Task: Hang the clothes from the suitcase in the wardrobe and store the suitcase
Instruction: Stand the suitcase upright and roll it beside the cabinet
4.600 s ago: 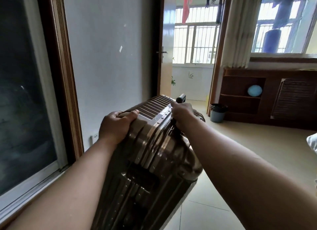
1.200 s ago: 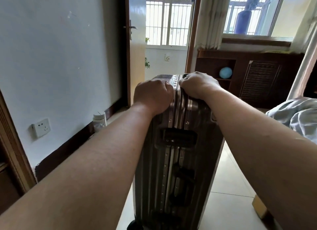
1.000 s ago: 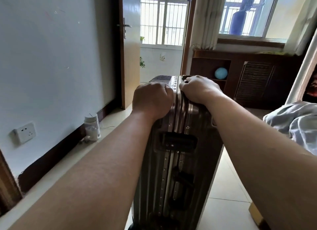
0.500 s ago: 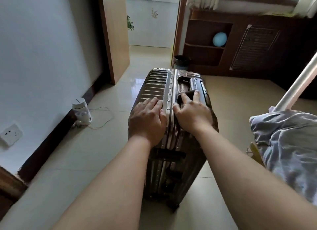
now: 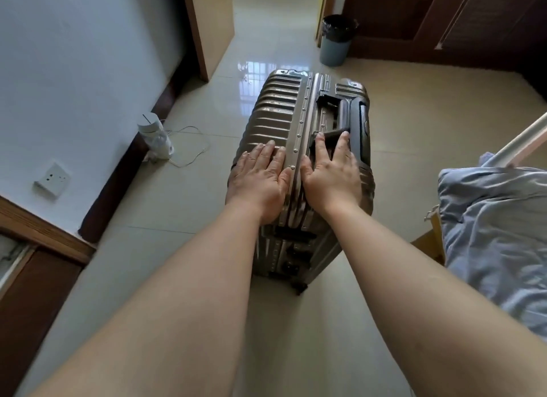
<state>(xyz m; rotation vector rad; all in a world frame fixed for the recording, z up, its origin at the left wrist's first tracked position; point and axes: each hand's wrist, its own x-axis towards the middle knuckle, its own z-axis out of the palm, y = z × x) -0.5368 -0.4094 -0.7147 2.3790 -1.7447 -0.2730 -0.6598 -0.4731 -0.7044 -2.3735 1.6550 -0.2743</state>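
Observation:
A bronze ribbed hard-shell suitcase [image 5: 281, 109] stands upright on its wheels on the tiled floor, closed, its top face toward me. My left hand [image 5: 260, 179] lies flat on the left half of the top, fingers straight. My right hand [image 5: 331, 171] rests on the right half, fingertips touching the dark pull handle [image 5: 340, 121] recessed in the top. No clothes or wardrobe interior show here.
A white wall with a socket [image 5: 51, 179] runs along the left. By the skirting stands a small white appliance [image 5: 155, 137] with a loose cord. A grey bin [image 5: 336, 39] stands ahead by a dark wooden cabinet [image 5: 444, 26]. Blue bedding [image 5: 497, 239] lies at the right.
The suitcase has come down from being carried to standing on the floor. My hands have loosened from gripping its top edge to lying flat on it. My view has tilted downward.

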